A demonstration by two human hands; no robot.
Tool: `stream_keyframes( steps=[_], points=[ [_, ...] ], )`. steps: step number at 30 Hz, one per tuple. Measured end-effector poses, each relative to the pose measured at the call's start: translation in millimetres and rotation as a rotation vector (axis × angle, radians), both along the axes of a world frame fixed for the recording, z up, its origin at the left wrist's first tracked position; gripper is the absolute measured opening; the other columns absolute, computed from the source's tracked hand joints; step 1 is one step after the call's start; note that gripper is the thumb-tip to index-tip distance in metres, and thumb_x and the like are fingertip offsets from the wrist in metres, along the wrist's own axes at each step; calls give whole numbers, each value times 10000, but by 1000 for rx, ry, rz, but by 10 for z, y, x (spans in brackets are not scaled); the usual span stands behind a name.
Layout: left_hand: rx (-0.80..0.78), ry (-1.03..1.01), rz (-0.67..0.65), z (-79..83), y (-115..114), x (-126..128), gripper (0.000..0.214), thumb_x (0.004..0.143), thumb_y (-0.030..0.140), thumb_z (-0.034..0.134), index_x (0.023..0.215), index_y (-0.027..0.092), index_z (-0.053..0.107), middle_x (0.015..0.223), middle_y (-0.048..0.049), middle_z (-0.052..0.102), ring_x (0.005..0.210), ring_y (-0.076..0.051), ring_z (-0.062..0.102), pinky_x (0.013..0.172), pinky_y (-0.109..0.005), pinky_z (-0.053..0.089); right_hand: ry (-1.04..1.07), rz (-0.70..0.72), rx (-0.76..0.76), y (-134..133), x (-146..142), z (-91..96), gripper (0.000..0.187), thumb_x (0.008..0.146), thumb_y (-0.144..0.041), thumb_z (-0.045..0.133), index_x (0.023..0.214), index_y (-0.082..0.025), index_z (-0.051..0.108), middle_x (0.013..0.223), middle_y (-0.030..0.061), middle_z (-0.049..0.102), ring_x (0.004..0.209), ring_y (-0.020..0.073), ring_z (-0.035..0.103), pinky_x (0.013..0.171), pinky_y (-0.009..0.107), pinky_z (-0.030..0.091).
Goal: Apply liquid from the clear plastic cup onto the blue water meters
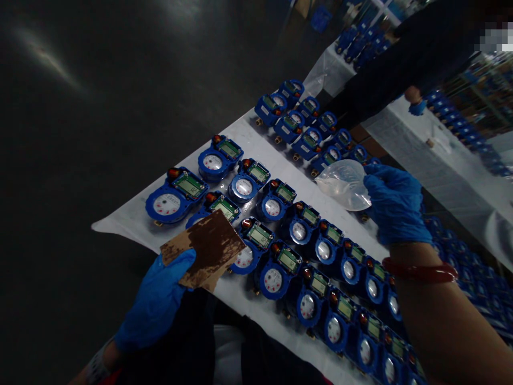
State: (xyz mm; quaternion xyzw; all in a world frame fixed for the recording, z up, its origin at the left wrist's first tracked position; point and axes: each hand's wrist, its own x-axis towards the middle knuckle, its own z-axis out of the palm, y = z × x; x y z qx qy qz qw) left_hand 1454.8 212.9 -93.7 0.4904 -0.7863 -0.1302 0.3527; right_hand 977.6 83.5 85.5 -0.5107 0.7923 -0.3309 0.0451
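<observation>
My left hand, in a blue glove, grips a piece of cardboard with dark wet-looking patches. The cardboard hangs over the near row and covers part of a blue water meter. My right hand, also gloved in blue, is closed on the rim of a translucent plastic cup. The cup is tilted above the strip between the meter rows; a clear liquid seems to lie in it. Below both hands stand rows of blue water meters with exposed green circuit boards, small displays and white round dials.
A white sheet covers the table, whose left corner juts over the dark floor. More meters stand in rows at the far side. Beyond them a person in dark clothing leans by another white-covered table.
</observation>
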Motion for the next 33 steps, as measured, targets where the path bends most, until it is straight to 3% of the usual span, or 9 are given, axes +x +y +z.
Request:
stream_keyframes(
  steps=[4,7,11,23,33],
  points=[
    [-33,-39,-15,65,-41,-16,365,1052,283,496,1344,163,680,1198,-199,809,1080,-399,824,881,-546,727,-9,-17,1,-11,-23,-8,88,741,-337,647,762,-279,710,1133,64,821,1035,309,752,1034,600,589],
    [-62,-97,-35,136,-87,-28,345,1073,266,451,1311,150,671,1185,-200,801,1050,-374,835,857,-503,737,7,-39,-2,-17,-38,-22,202,720,-341,643,852,-239,758,1069,75,815,976,297,748,1003,582,596],
    [-83,-136,-66,191,-127,-19,321,1083,279,447,1292,167,664,1184,-180,793,1021,-351,843,827,-477,744,12,-7,-12,-12,-47,-32,122,738,-320,641,787,-238,715,1057,68,800,995,279,741,1001,544,599],
    [-82,-142,-78,191,-151,12,394,1081,284,444,1425,214,624,1200,-143,785,1040,-325,835,834,-457,745,2,34,-13,-19,9,11,78,721,-306,641,704,-233,661,1010,85,782,1005,280,731,1021,542,590],
    [-89,-160,-81,161,-130,-11,458,1069,243,454,1514,221,557,1218,-147,770,1057,-337,828,846,-472,744,-28,28,-2,-34,-62,-49,81,723,-346,655,706,-269,672,1060,76,799,1033,310,737,1052,606,564]
  ],
)
